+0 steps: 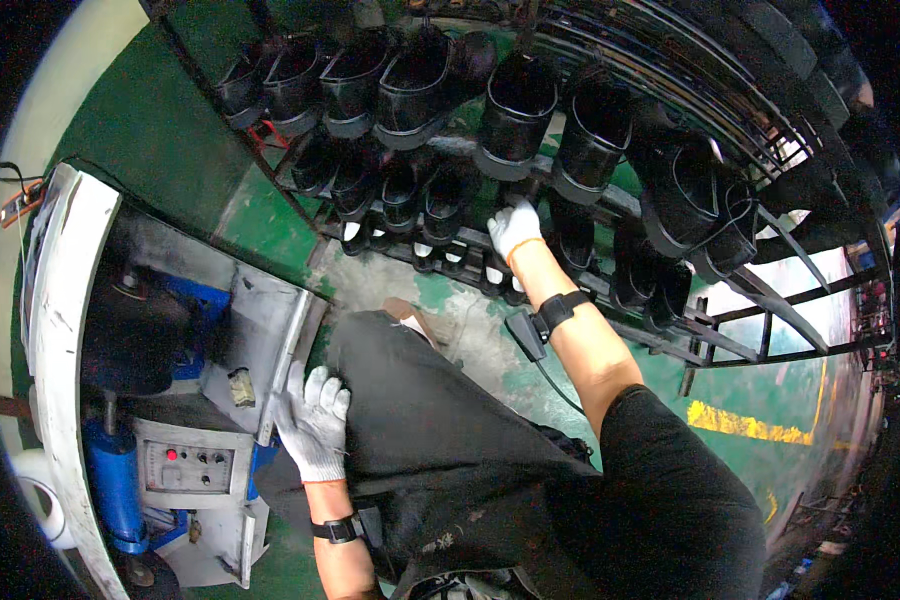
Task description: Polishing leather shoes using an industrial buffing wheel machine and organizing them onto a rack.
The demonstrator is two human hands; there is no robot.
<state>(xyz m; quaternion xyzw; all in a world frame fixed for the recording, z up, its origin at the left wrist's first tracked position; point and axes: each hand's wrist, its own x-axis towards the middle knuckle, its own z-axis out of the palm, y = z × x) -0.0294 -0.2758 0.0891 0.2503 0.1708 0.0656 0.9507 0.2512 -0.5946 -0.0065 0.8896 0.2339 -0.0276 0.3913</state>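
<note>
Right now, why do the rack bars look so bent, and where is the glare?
Head view: fisheye bending curves the metal rack toward the dark rim; daylight glares white at right behind it; the black boots shine with highlights; both gloved hands, left and right, stay sharp.

The right hand's fingertips are hidden among the black boots; rack ends cut off.

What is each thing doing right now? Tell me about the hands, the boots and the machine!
Left hand: gloved, resting flat on the machine's metal edge, holding nothing.
Right hand: gloved, stretched out to the boots on the rack; grip hidden.
Boots: black, hung in rows, open tops facing up.
Rack: dark metal, full of boots.
Machine: front open.
</note>
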